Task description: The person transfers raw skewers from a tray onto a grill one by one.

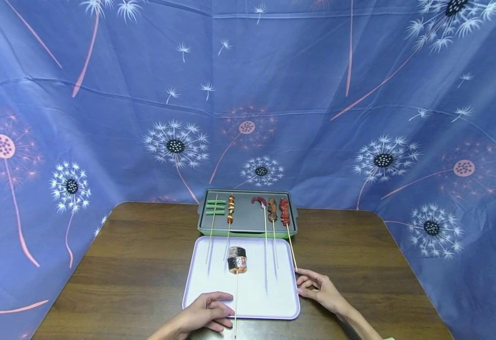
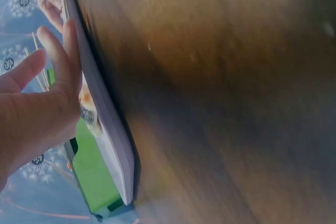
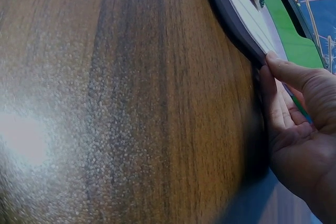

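Observation:
A white tray with a lilac rim lies on the table. My right hand is at its right edge, and thumb and fingertip pinch the rim in the right wrist view. On the tray lies a skewer of dark-skinned fish rolls, its stick end jutting past the near rim. My left hand rests beside that stick, over the near left rim, fingers relaxed and holding nothing. In the left wrist view its fingers stand in front of the tray side.
Behind the tray stands a green-sided grill pan. Across it lie a green vegetable skewer, a mixed skewer, a dark red curled tentacle skewer, a brown meat skewer and a red meat skewer, sticks reaching over the tray.

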Demonstrator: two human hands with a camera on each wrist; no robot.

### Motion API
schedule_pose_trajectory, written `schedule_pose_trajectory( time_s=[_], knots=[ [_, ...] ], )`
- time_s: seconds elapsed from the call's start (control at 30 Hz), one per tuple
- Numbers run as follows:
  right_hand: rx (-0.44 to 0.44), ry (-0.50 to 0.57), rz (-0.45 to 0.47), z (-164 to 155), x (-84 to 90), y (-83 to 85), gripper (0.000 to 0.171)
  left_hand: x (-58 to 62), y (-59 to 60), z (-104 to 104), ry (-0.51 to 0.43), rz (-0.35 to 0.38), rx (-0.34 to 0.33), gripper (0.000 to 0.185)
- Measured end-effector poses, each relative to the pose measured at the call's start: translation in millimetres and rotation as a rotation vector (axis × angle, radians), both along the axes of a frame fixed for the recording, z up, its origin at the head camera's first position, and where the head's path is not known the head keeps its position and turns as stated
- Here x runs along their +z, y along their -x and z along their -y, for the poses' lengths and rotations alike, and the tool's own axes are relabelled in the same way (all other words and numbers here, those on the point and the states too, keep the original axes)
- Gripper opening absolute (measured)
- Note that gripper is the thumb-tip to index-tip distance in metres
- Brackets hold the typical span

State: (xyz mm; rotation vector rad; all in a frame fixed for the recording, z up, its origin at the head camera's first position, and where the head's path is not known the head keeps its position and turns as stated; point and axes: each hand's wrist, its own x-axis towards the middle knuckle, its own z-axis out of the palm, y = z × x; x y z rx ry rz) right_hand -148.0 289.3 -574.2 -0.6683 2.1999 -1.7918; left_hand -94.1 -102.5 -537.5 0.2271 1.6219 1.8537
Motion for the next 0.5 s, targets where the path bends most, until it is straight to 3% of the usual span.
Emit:
schedule_pose_trajectory(
  time_s=[0.27,0.5],
  knots=[
    [-0.018,-0.016,-0.002,0,-1.0,-0.1,0.054,-7.6,-0.9,-13,-0.001,0.071,0.033,0.052],
    [-0.033,-0.009,0.009,1,0.0,-0.5,0.055,-5.1,-0.9,-20,0.006,0.109,0.059,0.056]
  ],
)
